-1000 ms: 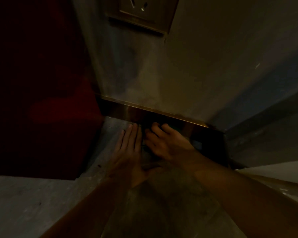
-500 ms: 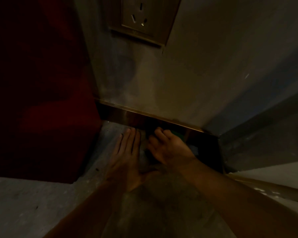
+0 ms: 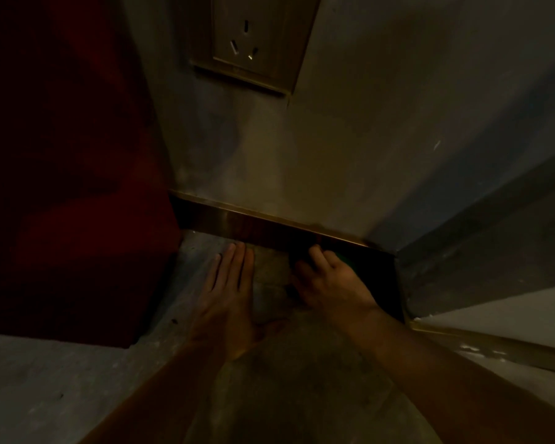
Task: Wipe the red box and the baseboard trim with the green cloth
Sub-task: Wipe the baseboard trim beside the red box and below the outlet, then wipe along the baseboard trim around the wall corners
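Note:
The scene is dim. A tall red box (image 3: 74, 187) stands on the floor at the left, against the wall. A glossy brown baseboard trim (image 3: 237, 224) runs along the foot of the wall from the box to the corner. My right hand (image 3: 330, 283) presses a green cloth (image 3: 342, 255) against the trim near the corner; only a small green patch shows past my fingers. My left hand (image 3: 231, 290) lies flat on the floor, fingers together, tips close to the trim, holding nothing.
A wall socket (image 3: 253, 40) sits in a framed plate above the trim. A second wall (image 3: 481, 238) meets the first at the right corner. The grey floor (image 3: 45, 389) spreads in front, with a pale surface (image 3: 510, 322) at the right edge.
My right hand with the cloth has slid right along the trim toward the corner, away from my left hand. The left hand stays flat on the floor.

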`<state>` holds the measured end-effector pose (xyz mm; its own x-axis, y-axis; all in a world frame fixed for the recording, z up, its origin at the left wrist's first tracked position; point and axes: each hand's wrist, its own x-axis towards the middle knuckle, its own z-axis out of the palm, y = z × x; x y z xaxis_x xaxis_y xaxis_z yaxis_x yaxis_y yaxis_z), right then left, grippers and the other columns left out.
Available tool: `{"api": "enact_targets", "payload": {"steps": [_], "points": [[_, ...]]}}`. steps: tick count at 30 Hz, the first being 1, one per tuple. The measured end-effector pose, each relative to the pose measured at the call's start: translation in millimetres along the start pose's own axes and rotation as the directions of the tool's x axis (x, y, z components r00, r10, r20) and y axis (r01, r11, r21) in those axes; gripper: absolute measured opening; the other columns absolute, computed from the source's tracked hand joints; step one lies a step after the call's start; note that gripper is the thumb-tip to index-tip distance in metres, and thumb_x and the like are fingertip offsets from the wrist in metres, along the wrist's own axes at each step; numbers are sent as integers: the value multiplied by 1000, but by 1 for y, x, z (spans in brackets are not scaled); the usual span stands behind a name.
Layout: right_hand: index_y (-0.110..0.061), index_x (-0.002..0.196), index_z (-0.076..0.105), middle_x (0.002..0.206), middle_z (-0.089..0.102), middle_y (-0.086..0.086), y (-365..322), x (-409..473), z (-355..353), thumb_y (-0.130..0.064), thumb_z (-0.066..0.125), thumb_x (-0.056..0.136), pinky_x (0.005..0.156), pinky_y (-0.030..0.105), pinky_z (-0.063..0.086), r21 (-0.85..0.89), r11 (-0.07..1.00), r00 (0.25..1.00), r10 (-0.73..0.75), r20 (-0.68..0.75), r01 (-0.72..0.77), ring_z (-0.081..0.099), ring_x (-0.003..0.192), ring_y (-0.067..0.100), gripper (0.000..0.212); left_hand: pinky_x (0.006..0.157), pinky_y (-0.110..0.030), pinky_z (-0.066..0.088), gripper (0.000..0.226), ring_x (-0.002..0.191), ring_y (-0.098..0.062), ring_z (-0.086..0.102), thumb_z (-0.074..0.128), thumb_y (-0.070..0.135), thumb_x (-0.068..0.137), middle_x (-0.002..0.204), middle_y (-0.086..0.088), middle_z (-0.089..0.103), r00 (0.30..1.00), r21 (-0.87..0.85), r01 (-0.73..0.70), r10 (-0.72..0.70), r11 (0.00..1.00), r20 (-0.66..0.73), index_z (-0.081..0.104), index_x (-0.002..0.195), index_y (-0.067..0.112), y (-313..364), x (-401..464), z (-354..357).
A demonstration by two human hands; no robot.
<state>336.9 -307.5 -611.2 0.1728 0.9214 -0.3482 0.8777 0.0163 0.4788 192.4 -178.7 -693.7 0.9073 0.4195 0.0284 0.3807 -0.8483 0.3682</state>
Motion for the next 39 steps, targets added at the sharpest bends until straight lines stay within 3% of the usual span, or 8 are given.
{"api": "enact_targets", "payload": {"steps": [5, 15, 19, 21, 23, 29, 34, 39], "points": [[-4, 138, 49, 139, 46, 22, -2, -6, 2, -8, 13, 87, 97, 54, 41, 94, 994, 996, 54, 64, -60, 32, 131, 55, 62, 122, -53, 14, 136, 153, -28, 12, 46, 99, 61, 165, -15, 19, 999, -20, 41, -40, 999, 32, 18, 156, 6, 1, 4, 4], [-7, 142, 43, 131, 49, 23, -16, -24, -13, -7, 51, 91, 86, 48, 44, 211, 911, 927, 314, 205, -355, 42, 116, 46, 51, 119, -48, 18, 138, 142, -40, 35, 45, 100, 59, 154, -28, 36, 995, 79, 4, -11, 997, 94, 36, 146, -7, -4, 9, 1], [-16, 146, 34, 136, 44, 17, -17, -33, -24, -18, 59, 90, 90, 46, 43, 342, 840, 904, 362, 227, -421, 39, 118, 43, 61, 123, -44, 6, 141, 151, -35, 11, 27, 102, 59, 163, -20, 13, 994, 56, 2, -8, 998, 107, 18, 155, 0, -4, 6, -8], [-22, 144, 35, 136, 43, 12, -19, -38, -30, -27, 62, 88, 92, 45, 44, 457, 734, 864, 444, 239, -503, 39, 119, 40, 62, 119, -40, -9, 139, 150, -23, -17, 20, 104, 56, 167, -12, -8, 986, -25, 21, -17, 999, 166, -5, 157, 12, -6, 6, -18], [-25, 143, 36, 135, 44, 7, -21, -42, -36, -33, 67, 85, 89, 43, 47, 579, 583, 805, 537, 252, -570, 40, 119, 35, 66, 119, -38, -11, 132, 150, -19, -19, 33, 101, 61, 167, -5, -13, 969, -77, 14, 5, 997, 247, -15, 156, 23, -1, 7, -30], [-31, 116, 52, 113, 58, -4, -29, -48, -50, -18, 69, 76, 82, 37, 55, 905, 114, 652, 731, 204, -411, 59, 104, 21, 45, 114, -36, 37, 133, 141, -11, 37, 76, 82, 50, 157, 11, 35, 969, -458, -27, 135, 889, 206, 7, 155, 40, 37, 7, -48], [-38, 115, 50, 104, 67, -8, -22, -57, -49, -5, 70, 78, 74, 19, 57, 910, -412, 639, 686, 348, -54, 66, 101, 9, 53, 86, -17, 45, 73, 115, -12, 60, 81, 45, 75, 131, 9, 61, 973, -435, -164, 216, 886, 74, 41, 136, 44, 41, 3, -61], [-37, 107, 61, 105, 67, -8, -15, -83, -37, -6, 77, 77, 78, 26, 59, 945, -326, 749, 626, 217, -2, 66, 101, 9, 47, 64, -25, 40, 39, 82, -7, 59, 75, 12, 77, 90, 16, 60, 963, -341, -238, 267, 909, 39, 53, 98, 36, 37, 5, -83]]}}
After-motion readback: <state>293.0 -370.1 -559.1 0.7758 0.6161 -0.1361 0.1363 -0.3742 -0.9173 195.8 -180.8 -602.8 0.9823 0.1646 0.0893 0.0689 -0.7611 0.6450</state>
